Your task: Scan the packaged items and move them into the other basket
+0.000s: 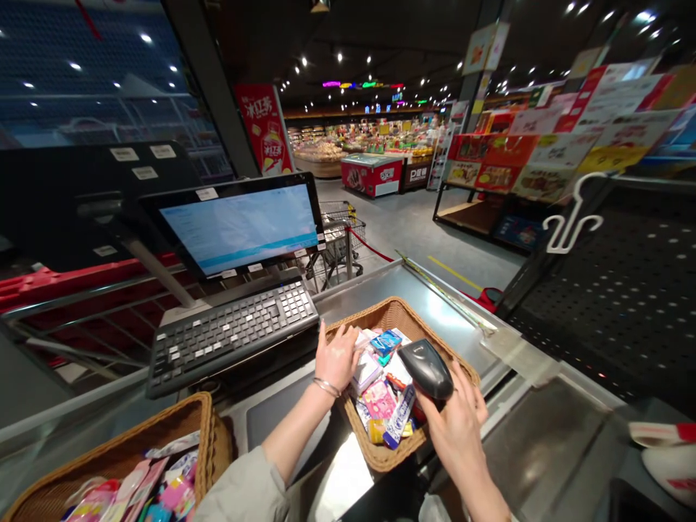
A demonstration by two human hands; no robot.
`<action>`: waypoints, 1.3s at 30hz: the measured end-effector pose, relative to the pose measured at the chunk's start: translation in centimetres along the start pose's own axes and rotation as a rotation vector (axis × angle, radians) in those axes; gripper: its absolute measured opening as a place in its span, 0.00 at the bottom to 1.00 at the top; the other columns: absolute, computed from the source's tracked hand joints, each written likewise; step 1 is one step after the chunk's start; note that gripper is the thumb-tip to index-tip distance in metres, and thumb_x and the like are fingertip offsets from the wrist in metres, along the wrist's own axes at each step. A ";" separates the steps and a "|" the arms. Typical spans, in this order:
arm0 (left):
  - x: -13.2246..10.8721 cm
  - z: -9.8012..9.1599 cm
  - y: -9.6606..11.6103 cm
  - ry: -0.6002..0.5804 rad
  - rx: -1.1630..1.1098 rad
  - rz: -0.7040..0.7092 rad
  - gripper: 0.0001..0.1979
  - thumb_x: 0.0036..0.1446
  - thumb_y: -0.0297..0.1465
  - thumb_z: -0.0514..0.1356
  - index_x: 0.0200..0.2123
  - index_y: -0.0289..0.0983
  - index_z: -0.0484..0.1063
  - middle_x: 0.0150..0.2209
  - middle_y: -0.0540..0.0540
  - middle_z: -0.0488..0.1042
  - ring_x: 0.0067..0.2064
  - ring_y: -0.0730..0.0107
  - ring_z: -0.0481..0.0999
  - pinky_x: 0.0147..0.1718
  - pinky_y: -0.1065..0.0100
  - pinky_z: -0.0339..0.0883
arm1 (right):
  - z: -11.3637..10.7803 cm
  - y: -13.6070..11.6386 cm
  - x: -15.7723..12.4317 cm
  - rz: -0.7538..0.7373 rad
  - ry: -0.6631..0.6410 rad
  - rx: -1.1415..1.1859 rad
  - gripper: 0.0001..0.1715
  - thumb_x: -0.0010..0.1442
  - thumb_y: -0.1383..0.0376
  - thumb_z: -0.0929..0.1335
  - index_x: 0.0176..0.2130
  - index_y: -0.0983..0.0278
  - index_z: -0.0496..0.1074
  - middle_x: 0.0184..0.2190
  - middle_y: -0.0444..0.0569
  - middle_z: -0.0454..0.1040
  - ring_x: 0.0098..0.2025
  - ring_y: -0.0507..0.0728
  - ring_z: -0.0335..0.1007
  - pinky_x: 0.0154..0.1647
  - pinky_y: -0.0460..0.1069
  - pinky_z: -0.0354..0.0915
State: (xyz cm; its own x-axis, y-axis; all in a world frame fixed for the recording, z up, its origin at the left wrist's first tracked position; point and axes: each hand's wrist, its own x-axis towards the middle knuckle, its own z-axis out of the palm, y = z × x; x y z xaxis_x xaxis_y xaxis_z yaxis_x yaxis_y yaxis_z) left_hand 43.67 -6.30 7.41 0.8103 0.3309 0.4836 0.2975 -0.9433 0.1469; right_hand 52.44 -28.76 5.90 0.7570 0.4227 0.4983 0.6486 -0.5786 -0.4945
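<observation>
A wicker basket (375, 458) stands on the metal counter in front of me, filled with small packaged goods. Among them are a blue packet (386, 341), a pink packet (379, 400), a white box (366, 373) and a blue-and-white toothpaste-like box (399, 418). My left hand (338, 355) rests over the basket's left side, fingers apart beside the white box; its fingertips are partly hidden. Over the basket's right part, my right hand (458, 417) grips a black barcode scanner (427, 368), thumb on one side and fingers on the other.
A second wicker basket (209, 442) with packaged goods is at lower left. Behind it stand a keyboard (233, 330) and a lit monitor (244, 225). A black perforated panel (609, 290) with a white hook (573, 217) rises at right. Shopping carts (340, 239) stand beyond the counter.
</observation>
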 end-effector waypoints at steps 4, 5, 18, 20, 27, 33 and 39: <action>-2.0 -3.6 -0.9 0.042 0.018 -0.059 0.16 0.62 0.32 0.56 0.53 0.41 0.71 0.51 0.42 0.78 0.58 0.51 0.72 0.66 0.35 0.35 | 0.5 -1.3 -0.2 -0.045 0.021 0.066 0.32 0.64 0.46 0.59 0.56 0.64 0.67 0.57 0.60 0.70 0.64 0.67 0.57 0.61 0.67 0.48; -2.7 -4.5 -1.1 0.041 0.019 -0.078 0.15 0.62 0.32 0.56 0.53 0.41 0.71 0.51 0.43 0.78 0.58 0.51 0.72 0.66 0.35 0.35 | 0.6 -1.7 -0.3 -0.063 0.027 0.086 0.31 0.64 0.47 0.59 0.55 0.64 0.67 0.57 0.60 0.70 0.64 0.67 0.58 0.61 0.67 0.48; -15.3 -13.9 -2.4 -0.027 0.044 -0.339 0.19 0.63 0.34 0.57 0.56 0.41 0.69 0.55 0.43 0.75 0.62 0.55 0.68 0.67 0.38 0.37 | 1.1 -8.9 -3.4 -0.348 -0.092 0.274 0.25 0.61 0.48 0.62 0.44 0.64 0.74 0.52 0.61 0.73 0.60 0.68 0.62 0.61 0.65 0.50; -17.7 -14.7 -2.9 -0.024 0.053 -0.382 0.19 0.63 0.35 0.57 0.57 0.41 0.69 0.56 0.43 0.74 0.63 0.56 0.67 0.67 0.39 0.37 | 1.6 -10.1 -4.1 -0.388 -0.118 0.303 0.25 0.61 0.49 0.62 0.44 0.64 0.74 0.52 0.61 0.73 0.60 0.67 0.62 0.61 0.65 0.50; -25.3 -16.6 -4.7 -0.052 0.098 -0.559 0.20 0.63 0.35 0.57 0.58 0.41 0.68 0.57 0.44 0.73 0.62 0.56 0.67 0.67 0.40 0.39 | 2.7 -13.4 -7.1 -0.456 -0.274 0.340 0.22 0.60 0.51 0.63 0.47 0.62 0.73 0.52 0.57 0.74 0.62 0.67 0.60 0.64 0.67 0.44; -30.5 -18.2 -6.7 -0.138 0.176 -0.745 0.20 0.62 0.34 0.56 0.57 0.40 0.69 0.57 0.44 0.73 0.62 0.54 0.67 0.67 0.41 0.43 | 3.7 -15.4 -9.3 -0.502 -0.330 0.373 0.20 0.59 0.53 0.64 0.43 0.62 0.73 0.52 0.57 0.75 0.63 0.66 0.60 0.63 0.67 0.46; -33.7 -19.2 -8.7 -0.236 0.266 -0.887 0.20 0.63 0.35 0.53 0.57 0.40 0.69 0.58 0.42 0.72 0.63 0.54 0.66 0.66 0.43 0.44 | 4.6 -16.9 -11.0 -0.504 -0.406 0.385 0.18 0.59 0.54 0.63 0.44 0.61 0.72 0.52 0.53 0.75 0.64 0.65 0.59 0.64 0.67 0.43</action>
State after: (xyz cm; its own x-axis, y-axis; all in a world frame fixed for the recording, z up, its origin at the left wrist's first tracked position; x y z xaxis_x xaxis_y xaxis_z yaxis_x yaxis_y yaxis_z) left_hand 4.07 -9.68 6.43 0.3066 0.9466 0.0992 0.9339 -0.3194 0.1609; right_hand 33.53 -20.46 5.47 0.2829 0.8386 0.4655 0.8497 0.0060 -0.5272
